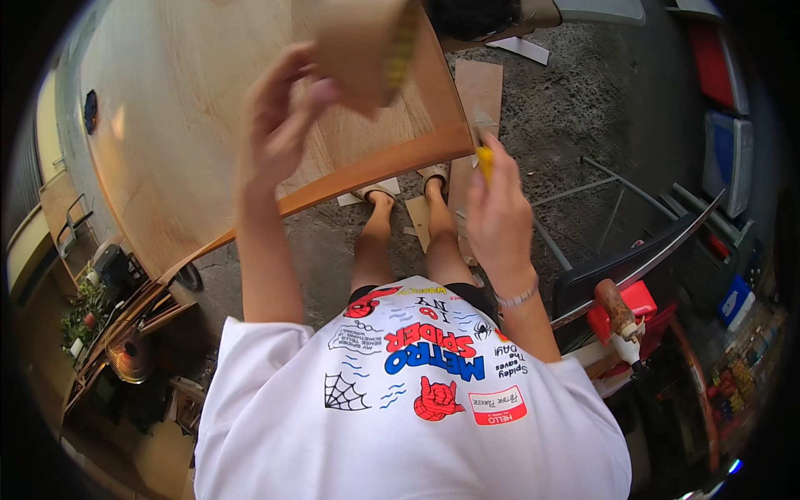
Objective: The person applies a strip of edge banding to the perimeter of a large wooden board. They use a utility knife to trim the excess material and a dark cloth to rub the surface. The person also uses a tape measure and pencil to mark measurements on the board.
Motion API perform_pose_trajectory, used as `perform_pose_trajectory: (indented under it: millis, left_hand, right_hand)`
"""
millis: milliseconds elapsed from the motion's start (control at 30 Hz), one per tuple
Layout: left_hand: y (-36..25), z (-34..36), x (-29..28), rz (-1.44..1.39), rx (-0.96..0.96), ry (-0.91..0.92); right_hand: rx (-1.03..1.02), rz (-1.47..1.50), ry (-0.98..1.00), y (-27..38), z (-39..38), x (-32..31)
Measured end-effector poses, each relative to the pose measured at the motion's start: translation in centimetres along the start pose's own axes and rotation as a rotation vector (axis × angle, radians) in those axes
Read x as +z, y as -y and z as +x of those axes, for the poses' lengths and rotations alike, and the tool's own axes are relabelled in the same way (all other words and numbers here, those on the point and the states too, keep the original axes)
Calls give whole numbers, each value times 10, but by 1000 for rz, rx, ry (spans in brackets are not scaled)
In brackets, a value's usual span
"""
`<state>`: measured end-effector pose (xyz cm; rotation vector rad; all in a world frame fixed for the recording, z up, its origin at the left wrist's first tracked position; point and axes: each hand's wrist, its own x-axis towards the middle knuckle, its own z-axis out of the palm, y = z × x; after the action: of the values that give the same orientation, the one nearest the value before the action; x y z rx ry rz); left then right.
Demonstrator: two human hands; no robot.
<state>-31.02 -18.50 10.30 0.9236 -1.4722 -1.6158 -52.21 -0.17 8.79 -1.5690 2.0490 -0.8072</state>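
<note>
My left hand (pixel 283 125) is raised over a large wooden panel (pixel 192 117), its fingers closed on a tan, block-like piece (pixel 354 50) with a yellowish side. Motion blurs that piece, so its exact kind does not show. Just off the panel's near right corner, my right hand (pixel 502 208) grips a small yellow-handled tool (pixel 485 163). A thin, pale blade seems to point away from its fingers, too faint to name. The panel's darker wooden edge strip (pixel 375 164) runs between my two arms.
Long board strips (pixel 479 92) and offcuts lie on the rough floor near my feet. At right stand a metal frame (pixel 617 179) and a dark bench holding a red container (pixel 637 300) and a brown-handled tool (pixel 615 308). A fan (pixel 129 358) and stacked wood are at lower left.
</note>
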Motion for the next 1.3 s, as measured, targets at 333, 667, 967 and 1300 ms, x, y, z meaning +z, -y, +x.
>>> perform_pose_trajectory:
  millis: [333, 667, 967, 1300]
  left_hand:
    - [3, -94, -122, 1591, 215, -353]
    - [49, -79, 76, 1062, -52, 20]
    - [47, -116, 89, 1174, 223, 2]
    - [38, -143, 59, 1164, 121, -91]
  right_hand:
    - [143, 487, -275, 35, 10, 57]
    - [762, 1123, -104, -29, -28, 99]
    - [629, 1122, -158, -51, -33, 111]
    - [685, 1117, -213, -55, -21, 95]
